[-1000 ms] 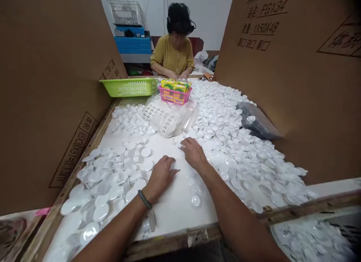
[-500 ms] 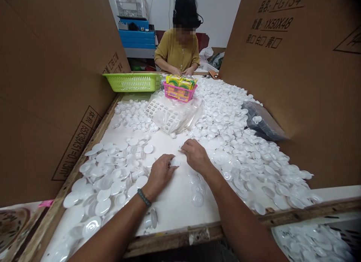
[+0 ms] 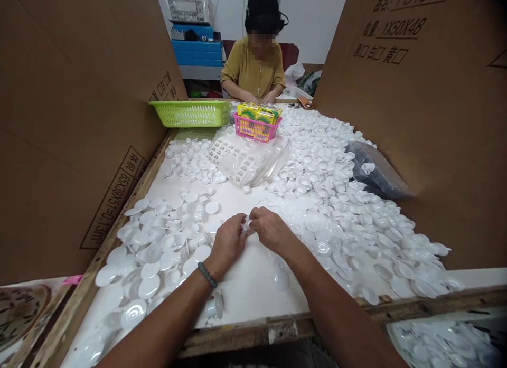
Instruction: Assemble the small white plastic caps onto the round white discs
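Over the middle of the white table (image 3: pixel 253 291), my left hand (image 3: pixel 228 240) pinches a small white plastic piece (image 3: pixel 247 223), mostly covered by fingers. The fingertips of my right hand (image 3: pixel 270 228) are closed against the same piece. Whether the right hand holds a second part is hidden. To the left of my hands lies a pile of white round plastic pieces (image 3: pixel 149 286), some of them disc-like with a raised middle. Near my right forearm, a translucent disc (image 3: pixel 280 279) lies flat on the table.
A larger heap of small white pieces (image 3: pixel 336 199) spreads along the right. Further back are a plastic bag (image 3: pixel 237 159), a pink basket (image 3: pixel 255 129) of yellow packets and a green basket (image 3: pixel 190 114). Cardboard walls (image 3: pixel 396 104) flank the table. A person (image 3: pixel 257 62) sits opposite.
My right hand has moved left and meets my left hand at the white plastic piece; before, a gap lay between them. The view has shifted slightly.
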`<action>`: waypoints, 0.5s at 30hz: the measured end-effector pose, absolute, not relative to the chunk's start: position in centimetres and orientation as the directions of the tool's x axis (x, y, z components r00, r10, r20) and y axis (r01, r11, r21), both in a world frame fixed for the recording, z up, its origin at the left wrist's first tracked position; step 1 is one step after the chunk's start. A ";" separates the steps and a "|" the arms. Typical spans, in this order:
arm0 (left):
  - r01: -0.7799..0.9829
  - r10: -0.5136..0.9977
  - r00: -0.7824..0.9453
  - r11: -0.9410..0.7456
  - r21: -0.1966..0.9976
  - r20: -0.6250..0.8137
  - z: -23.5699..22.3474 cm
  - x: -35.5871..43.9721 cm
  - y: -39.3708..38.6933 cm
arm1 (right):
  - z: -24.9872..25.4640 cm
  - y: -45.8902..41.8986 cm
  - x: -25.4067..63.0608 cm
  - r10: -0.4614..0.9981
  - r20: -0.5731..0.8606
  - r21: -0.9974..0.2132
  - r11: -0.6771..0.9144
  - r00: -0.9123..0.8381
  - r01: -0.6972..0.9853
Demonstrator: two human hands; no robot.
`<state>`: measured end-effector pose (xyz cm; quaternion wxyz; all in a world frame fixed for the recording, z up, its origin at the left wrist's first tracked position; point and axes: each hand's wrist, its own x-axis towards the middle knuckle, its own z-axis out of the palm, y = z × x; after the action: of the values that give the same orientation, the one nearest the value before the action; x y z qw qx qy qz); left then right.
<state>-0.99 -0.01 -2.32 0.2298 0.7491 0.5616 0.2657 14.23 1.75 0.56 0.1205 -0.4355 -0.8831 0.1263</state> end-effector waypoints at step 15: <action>0.712 0.946 0.267 -0.322 0.623 0.184 -2.4 -1.1 -0.3 | 0.7 1.0 13.2 0.801 0.092 -0.203 0.597 -0.592 0.776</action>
<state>-1.10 -0.27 -2.45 0.2150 0.7664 0.5410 0.2716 13.25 1.00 0.73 0.0868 -0.4432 -0.8894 0.0708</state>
